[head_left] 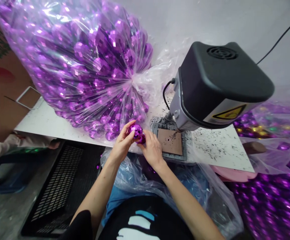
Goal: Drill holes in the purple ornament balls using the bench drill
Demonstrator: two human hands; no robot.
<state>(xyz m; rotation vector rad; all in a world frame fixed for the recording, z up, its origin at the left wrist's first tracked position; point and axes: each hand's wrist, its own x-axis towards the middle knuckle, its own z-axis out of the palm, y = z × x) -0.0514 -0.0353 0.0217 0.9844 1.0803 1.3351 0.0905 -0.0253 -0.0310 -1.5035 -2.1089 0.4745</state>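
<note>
Black shirt fabric (169, 216) with a white and blue print (139, 221) fills the bottom foreground, nearest the camera. At far left stands a brown cardboard box (7, 83); below it another person's sleeve (20, 144) shows, with a black slatted crate (57, 186) beneath the white tabletop (45, 118). Next, a gathered clear bag (85, 66) bulges with faceted purple balls (116, 38). Just in front of its lower part, at the near table edge, the left hand (123, 142) pinches an upper ball (136, 130), purple and shiny, between thumb and bent fingers. Beside it, the right hand (152, 148) curls its fingers against a lower ball (142, 139), partly covered; whether they close firmly cannot be told, nor whether the two balls are joined. Farther right, a brown square pad (169, 141) lies at the foot of a black-topped machine (227, 73) bearing a yellow warning label (229, 112), with dark flecks (206, 144) around. At far right spreads a mass of purple balls (272, 206). Possible faults: slick facets could slide from a light fingertip hold, dropping a ball into the loose plastic sheet (135, 173) below; stray flecks could cling to its surface.
</note>
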